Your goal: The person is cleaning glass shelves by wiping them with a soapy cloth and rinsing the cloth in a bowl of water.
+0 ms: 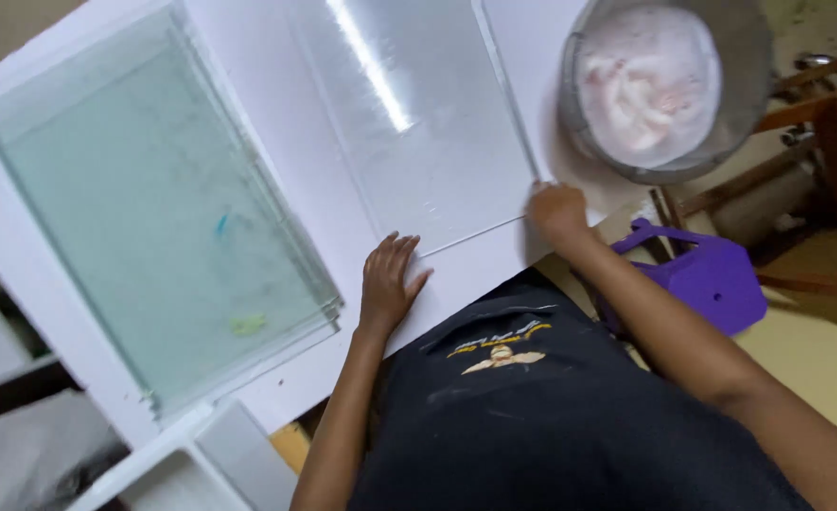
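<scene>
Where the head camera looks down, one view only, tilted:
Left hand [387,281]: flat, fingers spread, grip released, palm on the white worktop [305,161] just beside the near edge of the clear sheet [418,123].
Right hand [557,210]: curled at the sheet's near right corner, touching it; cannot tell whether the grip pinches the corner or only presses on it.
Clear sheet: lies flat on the worktop, glare streak across it, far end cut off by the frame.
Glass stack [153,208]: greenish panes, left of the sheet, well apart from both hands; small blue and yellow marks, blurred.
Grey basin [754,85]: at the far right, pale pinkish contents, unclear.
Purple stool [712,279]: partly hidden behind the right forearm.
</scene>
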